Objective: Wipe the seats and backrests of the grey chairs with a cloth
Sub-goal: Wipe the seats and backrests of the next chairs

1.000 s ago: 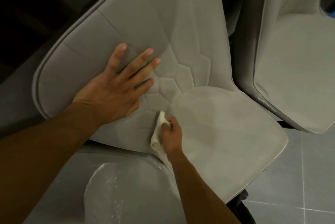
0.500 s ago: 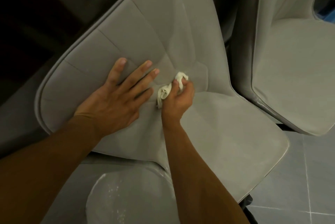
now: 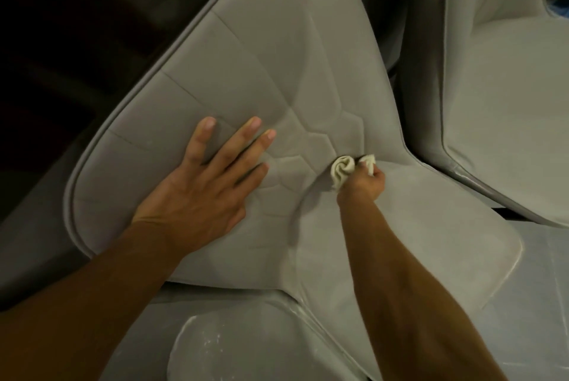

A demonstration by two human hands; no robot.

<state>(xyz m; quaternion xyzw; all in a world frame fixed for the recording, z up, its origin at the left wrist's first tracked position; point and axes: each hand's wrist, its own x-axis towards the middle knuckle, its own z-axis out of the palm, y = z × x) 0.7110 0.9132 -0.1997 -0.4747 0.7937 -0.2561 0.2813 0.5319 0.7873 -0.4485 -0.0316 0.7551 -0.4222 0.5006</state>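
Head view: left hand (image 3: 197, 195) flat on the backrest (image 3: 261, 57), fingers (image 3: 240, 146) straight; right hand (image 3: 365, 185) apparently grips the cloth (image 3: 341, 169).

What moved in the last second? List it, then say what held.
The right hand, gripping the cloth throughout, swept along where backrest meets seat, from below the left hand to well beyond its fingertips. The left hand stayed pressed flat on the backrest.
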